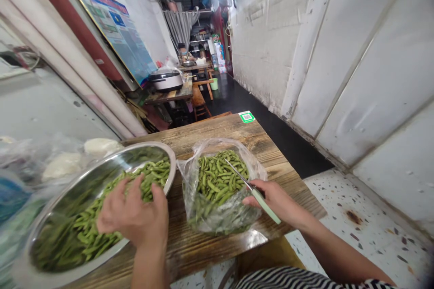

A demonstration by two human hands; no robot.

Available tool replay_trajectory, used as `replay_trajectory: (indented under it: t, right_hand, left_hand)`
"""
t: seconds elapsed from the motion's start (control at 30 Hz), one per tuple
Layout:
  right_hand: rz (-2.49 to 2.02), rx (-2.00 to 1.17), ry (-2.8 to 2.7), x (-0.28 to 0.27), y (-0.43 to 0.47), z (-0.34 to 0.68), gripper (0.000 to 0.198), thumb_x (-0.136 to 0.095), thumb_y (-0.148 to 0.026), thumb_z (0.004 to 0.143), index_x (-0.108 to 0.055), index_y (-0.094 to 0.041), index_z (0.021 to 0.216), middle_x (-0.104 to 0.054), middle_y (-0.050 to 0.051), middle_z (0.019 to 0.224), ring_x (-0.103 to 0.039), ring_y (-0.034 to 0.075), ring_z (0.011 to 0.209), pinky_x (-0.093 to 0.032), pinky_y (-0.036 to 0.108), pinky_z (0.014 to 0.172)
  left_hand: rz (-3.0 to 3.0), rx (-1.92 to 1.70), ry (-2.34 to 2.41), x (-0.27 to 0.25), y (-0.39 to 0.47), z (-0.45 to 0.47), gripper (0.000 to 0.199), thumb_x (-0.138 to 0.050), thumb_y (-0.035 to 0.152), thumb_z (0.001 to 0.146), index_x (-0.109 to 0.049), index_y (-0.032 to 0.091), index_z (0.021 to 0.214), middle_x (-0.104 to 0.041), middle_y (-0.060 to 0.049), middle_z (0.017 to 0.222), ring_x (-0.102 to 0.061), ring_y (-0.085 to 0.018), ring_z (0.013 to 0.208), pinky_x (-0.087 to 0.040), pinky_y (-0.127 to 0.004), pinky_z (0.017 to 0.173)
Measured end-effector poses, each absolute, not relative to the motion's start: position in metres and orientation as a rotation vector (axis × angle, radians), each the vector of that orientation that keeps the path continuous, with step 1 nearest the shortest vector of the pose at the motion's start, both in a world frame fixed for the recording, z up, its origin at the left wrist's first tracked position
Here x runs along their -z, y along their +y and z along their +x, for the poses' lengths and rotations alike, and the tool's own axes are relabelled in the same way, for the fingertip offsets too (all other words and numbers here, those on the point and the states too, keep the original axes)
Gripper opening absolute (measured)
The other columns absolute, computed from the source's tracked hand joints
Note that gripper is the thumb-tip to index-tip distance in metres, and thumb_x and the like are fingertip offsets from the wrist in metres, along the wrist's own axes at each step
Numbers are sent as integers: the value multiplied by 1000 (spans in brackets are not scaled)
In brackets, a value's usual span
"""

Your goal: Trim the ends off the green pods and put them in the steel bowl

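Note:
My left hand (135, 210) is over the big oval steel basin (171, 153), its fingers spread and slightly curled, somewhat blurred. Nothing shows in its grasp. Green soybean pods (91, 221) lie in the basin beneath and around it. My right hand (271, 198) is closed on scissors (262, 203) with a pale green handle, seen nearly edge-on. Their slim metal blades point up and left above a clear plastic bag (233, 219). More green soybean pods (217, 176) fill this bag, whose mouth is open.
Both containers stand on a wooden table (285, 167) with a green QR-code card (247, 117) at its far corner. Plastic bags (64, 162) crowd the left side. Farther back, a white rice cooker (166, 80) stands on another table. A pale wall (339, 54) runs along the right.

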State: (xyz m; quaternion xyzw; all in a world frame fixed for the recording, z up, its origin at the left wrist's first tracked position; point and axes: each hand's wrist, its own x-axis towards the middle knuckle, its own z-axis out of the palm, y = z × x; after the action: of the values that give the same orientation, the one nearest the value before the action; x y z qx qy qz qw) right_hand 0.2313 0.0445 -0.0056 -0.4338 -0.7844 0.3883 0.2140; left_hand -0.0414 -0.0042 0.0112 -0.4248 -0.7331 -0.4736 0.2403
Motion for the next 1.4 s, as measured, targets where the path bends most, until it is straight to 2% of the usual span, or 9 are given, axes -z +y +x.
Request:
replay_trajectory:
  t: [0.1, 0.2, 0.3, 0.43, 0.57, 0.7, 0.87, 0.93, 1.4]
  right_hand:
    - [-1215, -1048, -2200, 6, 45, 231, 34, -55, -50, 80, -59, -17, 84, -51, -3, 62, -46, 12, 58, -32, 20, 55]
    - [-1232, -1029, -2225, 7, 43, 229, 32, -55, -49, 79, -58, -18, 82, -51, -3, 61, -46, 12, 58, -31, 20, 54]
    - [-1250, -1021, -2229, 7, 41, 229, 30, -56, -48, 79, -58, -19, 83, -53, -2, 63, -49, 13, 60, -31, 19, 54]
    - [-1280, -1004, -2241, 8, 40, 230, 30, -55, -48, 79, -59, -19, 83, -54, -2, 63, -49, 13, 59, -30, 20, 54]
    - [-1304, -998, -2242, 6, 41, 229, 32, -57, -51, 77, -58, -19, 82, -55, -2, 64, -50, 14, 61, -31, 20, 54]
    - [-1311, -1004, -2241, 5, 41, 229, 35, -58, -54, 76, -58, -20, 81, -56, -1, 64, -51, 15, 62, -31, 20, 55]
    - [-1288, -1034, -2272, 2, 39, 231, 37, -57, -56, 76, -60, -20, 87, -59, -1, 68, -54, 16, 64, -33, 21, 57]
    - [-1272, -1070, -2283, -1, 37, 231, 40, -60, -57, 74, -61, -21, 91, -61, 0, 72, -56, 16, 67, -34, 21, 58]
    - [-1236, -925, -2378, 0, 33, 224, 41, -62, -58, 72, -57, -20, 88, -60, -1, 72, -52, 14, 64, -32, 21, 57]
  left_hand:
    - [-1300, 991, -1915, -6, -3, -36, 39, -57, 26, 76, -59, 16, 114, -45, -19, 135, -34, -39, 126, -20, -59, 97]
    - [-1761, 860, -1788, 9, 3, -6, 19, -55, 24, 80, -64, 23, 97, -68, -7, 102, -52, -30, 110, -8, -56, 102]
    - [-2076, 768, -1764, 20, 9, 21, 10, -56, 24, 80, -65, 24, 85, -70, -2, 84, -58, -28, 99, 0, -56, 103]
    - [-2148, 684, -1878, 23, 11, 36, 13, -55, 20, 79, -66, 25, 84, -66, -4, 81, -58, -27, 91, -5, -56, 101]
    - [-2216, 685, -1862, 22, 11, 40, 24, -49, 10, 80, -66, 26, 85, -65, -5, 83, -56, -26, 97, -8, -54, 101]
    - [-2218, 979, -1962, 24, 14, 34, 20, -50, 14, 80, -66, 24, 87, -69, -4, 86, -59, -25, 93, -11, -53, 102]
    - [-1990, 1644, -2436, 24, 15, 26, 23, -60, 35, 75, -68, 21, 92, -72, -6, 92, -64, -23, 85, -40, -41, 90]
    - [-1885, 1848, -2569, 22, 15, 25, 29, -62, 38, 72, -69, 20, 94, -72, -6, 93, -64, -22, 86, -45, -35, 83]
    - [-1820, 2425, -2606, 26, 15, 23, 32, -66, 39, 71, -69, 13, 91, -72, -5, 81, -63, -17, 80, -44, -30, 82]
